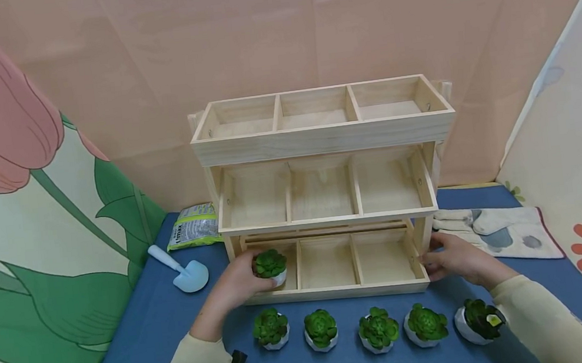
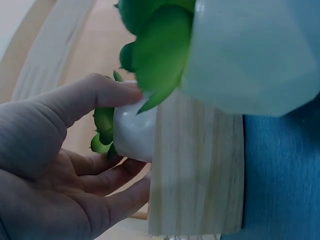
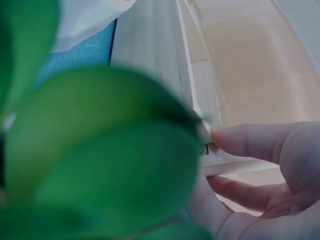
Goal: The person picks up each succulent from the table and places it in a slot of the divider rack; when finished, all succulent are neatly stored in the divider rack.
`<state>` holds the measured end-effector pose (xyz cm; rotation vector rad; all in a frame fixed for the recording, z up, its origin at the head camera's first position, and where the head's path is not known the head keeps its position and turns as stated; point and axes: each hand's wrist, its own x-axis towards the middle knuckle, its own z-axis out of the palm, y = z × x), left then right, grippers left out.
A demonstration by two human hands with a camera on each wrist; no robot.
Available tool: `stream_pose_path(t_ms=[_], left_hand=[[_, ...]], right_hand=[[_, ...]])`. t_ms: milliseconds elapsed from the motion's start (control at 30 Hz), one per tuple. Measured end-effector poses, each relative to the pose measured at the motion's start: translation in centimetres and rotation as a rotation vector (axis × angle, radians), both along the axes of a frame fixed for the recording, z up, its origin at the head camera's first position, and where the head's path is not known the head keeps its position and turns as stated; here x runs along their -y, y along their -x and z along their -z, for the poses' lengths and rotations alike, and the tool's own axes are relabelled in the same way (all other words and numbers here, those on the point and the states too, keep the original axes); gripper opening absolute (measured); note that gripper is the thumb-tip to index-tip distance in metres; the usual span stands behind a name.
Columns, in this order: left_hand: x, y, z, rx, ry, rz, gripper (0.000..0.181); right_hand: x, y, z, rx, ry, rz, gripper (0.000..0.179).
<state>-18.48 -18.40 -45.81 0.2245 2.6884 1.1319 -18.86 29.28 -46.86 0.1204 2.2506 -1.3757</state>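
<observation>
My left hand grips a small potted succulent by its white faceted pot, at the left compartment of the bottom tier of a wooden three-tier planter stand. In the left wrist view the thumb and fingers curl round that pot, just behind the tray's front board. At the other end of the same tier, my right hand pinches the right side wall between thumb and fingers. A blurred succulent in front covers part of this in the right wrist view.
Several more potted succulents stand in a row before the stand. To its left lie a light blue trowel and a green-and-white bag. Folded gloves rest on the blue cloth at the right. Printed backdrops enclose the table.
</observation>
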Motion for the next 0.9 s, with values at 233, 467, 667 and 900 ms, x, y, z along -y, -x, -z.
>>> stream_pose_path(t_ms=[233, 467, 667, 900], left_hand=[[-0.8, 0.7, 0.9, 0.012, 0.012, -0.014, 0.063], [-1.5, 1.2, 1.5, 0.006, 0.069, -0.027, 0.068], [-1.8, 1.5, 1.6, 0.000, 0.099, -0.028, 0.070], [-1.7, 1.4, 1.7, 0.005, 0.097, -0.035, 0.073]], right_hand=[[0.0, -0.1, -0.1, -0.005, 0.009, -0.009, 0.072], [0.0, -0.3, -0.2, -0.008, 0.011, -0.009, 0.071], [0.0, -0.3, -0.3, -0.011, 0.014, -0.010, 0.070], [0.0, -0.2, -0.3, -0.007, 0.009, -0.009, 0.070]])
